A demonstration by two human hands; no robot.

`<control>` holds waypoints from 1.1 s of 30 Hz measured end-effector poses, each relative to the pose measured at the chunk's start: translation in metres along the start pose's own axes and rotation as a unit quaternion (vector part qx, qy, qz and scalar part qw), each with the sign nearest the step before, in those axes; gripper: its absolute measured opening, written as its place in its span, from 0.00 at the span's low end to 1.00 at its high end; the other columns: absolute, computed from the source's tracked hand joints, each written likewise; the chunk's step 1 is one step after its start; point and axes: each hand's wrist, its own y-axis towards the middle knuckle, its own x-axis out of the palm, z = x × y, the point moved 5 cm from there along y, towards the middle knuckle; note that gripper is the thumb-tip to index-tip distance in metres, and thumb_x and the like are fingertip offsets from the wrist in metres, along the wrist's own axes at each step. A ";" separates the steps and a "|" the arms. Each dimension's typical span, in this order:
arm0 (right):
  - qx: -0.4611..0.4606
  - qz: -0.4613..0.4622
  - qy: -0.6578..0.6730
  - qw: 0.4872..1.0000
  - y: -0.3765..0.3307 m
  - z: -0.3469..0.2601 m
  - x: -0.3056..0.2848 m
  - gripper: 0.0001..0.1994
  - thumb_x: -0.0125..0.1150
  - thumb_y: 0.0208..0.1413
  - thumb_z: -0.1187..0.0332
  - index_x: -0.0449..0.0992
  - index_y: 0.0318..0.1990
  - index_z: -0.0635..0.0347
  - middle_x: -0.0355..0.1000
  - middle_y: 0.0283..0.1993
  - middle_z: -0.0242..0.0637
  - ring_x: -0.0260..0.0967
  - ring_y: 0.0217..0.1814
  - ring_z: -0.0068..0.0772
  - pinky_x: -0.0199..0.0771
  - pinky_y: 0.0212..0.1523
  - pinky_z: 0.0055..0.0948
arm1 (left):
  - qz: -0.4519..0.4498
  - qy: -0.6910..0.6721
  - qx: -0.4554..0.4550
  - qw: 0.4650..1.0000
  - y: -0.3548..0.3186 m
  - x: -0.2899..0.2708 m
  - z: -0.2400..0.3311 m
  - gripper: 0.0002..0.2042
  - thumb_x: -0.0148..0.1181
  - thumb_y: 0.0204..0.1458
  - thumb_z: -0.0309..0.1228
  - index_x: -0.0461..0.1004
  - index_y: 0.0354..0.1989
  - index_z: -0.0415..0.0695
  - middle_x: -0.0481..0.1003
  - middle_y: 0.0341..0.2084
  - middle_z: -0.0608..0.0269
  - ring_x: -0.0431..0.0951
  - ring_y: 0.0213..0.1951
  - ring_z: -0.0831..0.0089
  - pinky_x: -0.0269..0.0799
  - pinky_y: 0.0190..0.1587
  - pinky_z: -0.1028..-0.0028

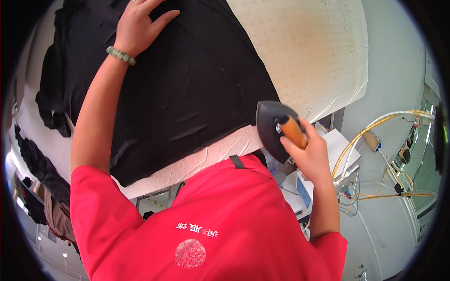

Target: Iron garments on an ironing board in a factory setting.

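Observation:
A large black garment (187,89) lies spread over the padded ironing table (323,51), with small creases along its near part. Flat on its far left part rests my left hand (140,25), fingers stretched and thumb apart; the fingertips run out of the top of the picture. My right hand (309,152) is wrapped round the orange-brown handle of a dark iron (269,126). The iron is at the table's near right edge, beside the garment's lower right corner, its tip toward the far left. Whether its sole touches the table, I cannot tell.
Yellow and white hoses (370,129) loop at the right. Below the table's right edge stand white boxes and papers (340,145) and a blue box (304,189). More black cloth (42,164) hangs at the left, beside a brown cloth (58,215).

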 end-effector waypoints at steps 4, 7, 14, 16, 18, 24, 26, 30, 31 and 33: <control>-0.146 0.085 0.000 0.986 0.006 -0.037 0.003 0.27 0.71 0.56 0.62 0.69 0.60 0.62 0.79 0.41 0.53 0.81 0.43 0.52 0.78 0.46 0.37 | 0.123 -0.047 -0.033 0.991 -0.025 -0.013 0.017 0.15 0.70 0.50 0.27 0.80 0.47 0.44 0.77 0.54 0.56 0.74 0.60 0.56 0.70 0.62 0.59; -0.267 0.042 -0.098 0.958 0.013 -0.080 0.013 0.23 0.70 0.57 0.63 0.72 0.57 0.60 0.79 0.40 0.54 0.80 0.42 0.55 0.79 0.44 0.41 | 0.280 -0.179 -0.182 0.925 -0.077 -0.018 0.035 0.12 0.66 0.57 0.27 0.79 0.50 0.44 0.80 0.48 0.61 0.79 0.52 0.67 0.73 0.55 0.70; -0.383 0.103 -0.176 0.901 0.080 -0.138 -0.001 0.18 0.66 0.60 0.57 0.77 0.50 0.60 0.80 0.36 0.52 0.79 0.38 0.55 0.78 0.42 0.46 | 0.287 -0.372 -0.429 0.772 -0.235 0.008 0.140 0.06 0.60 0.63 0.24 0.77 0.45 0.37 0.80 0.39 0.64 0.78 0.40 0.80 0.75 0.45 0.78; -0.392 0.163 -0.153 0.892 0.114 -0.142 -0.040 0.19 0.67 0.59 0.56 0.77 0.48 0.62 0.80 0.37 0.50 0.79 0.37 0.51 0.78 0.41 0.43 | 0.256 -0.399 -0.464 0.748 -0.251 0.028 0.176 0.06 0.59 0.63 0.24 0.77 0.46 0.37 0.80 0.40 0.64 0.79 0.40 0.79 0.75 0.46 0.78; -0.385 0.167 -0.183 0.889 0.146 -0.135 -0.074 0.19 0.66 0.60 0.55 0.77 0.47 0.63 0.80 0.38 0.48 0.80 0.39 0.49 0.77 0.42 0.41 | 0.236 -0.417 -0.500 0.721 -0.254 0.050 0.209 0.08 0.60 0.63 0.24 0.77 0.48 0.37 0.81 0.40 0.64 0.79 0.39 0.79 0.76 0.45 0.78; -0.352 0.186 -0.302 0.866 0.212 -0.092 -0.153 0.21 0.67 0.58 0.54 0.77 0.50 0.62 0.80 0.38 0.45 0.78 0.42 0.51 0.75 0.46 0.41 | 0.232 -0.352 -0.563 0.710 -0.201 0.122 0.251 0.15 0.68 0.57 0.33 0.77 0.48 0.37 0.83 0.40 0.59 0.82 0.34 0.74 0.77 0.40 0.73; -0.290 0.234 -0.375 0.849 0.206 -0.098 -0.161 0.20 0.68 0.57 0.58 0.77 0.53 0.59 0.80 0.45 0.43 0.77 0.47 0.48 0.74 0.50 0.43 | 0.147 -0.227 -0.602 0.752 -0.179 0.123 0.251 0.15 0.69 0.55 0.35 0.78 0.44 0.38 0.82 0.38 0.57 0.82 0.34 0.65 0.77 0.39 0.69; -0.669 0.282 -0.325 0.606 0.139 -0.139 -0.107 0.18 0.65 0.57 0.67 0.76 0.56 0.54 0.76 0.56 0.41 0.71 0.60 0.46 0.71 0.59 0.43 | 0.064 -0.102 -0.614 0.780 -0.158 0.130 0.248 0.12 0.70 0.52 0.34 0.77 0.37 0.39 0.80 0.36 0.55 0.81 0.34 0.54 0.77 0.39 0.64; -0.713 0.216 -0.307 0.593 0.134 -0.147 -0.081 0.18 0.63 0.58 0.71 0.76 0.56 0.54 0.75 0.57 0.41 0.69 0.64 0.45 0.69 0.62 0.43 | 0.041 -0.074 -0.607 0.790 -0.153 0.132 0.249 0.11 0.70 0.51 0.33 0.77 0.35 0.40 0.80 0.35 0.55 0.80 0.35 0.51 0.76 0.39 0.62; -0.825 0.087 -0.238 0.505 0.114 -0.152 -0.019 0.17 0.60 0.57 0.75 0.77 0.54 0.56 0.75 0.56 0.40 0.68 0.66 0.43 0.68 0.65 0.41 | 0.085 -0.054 -0.561 0.822 -0.147 0.133 0.261 0.10 0.70 0.51 0.32 0.76 0.33 0.40 0.79 0.36 0.54 0.80 0.35 0.52 0.76 0.39 0.63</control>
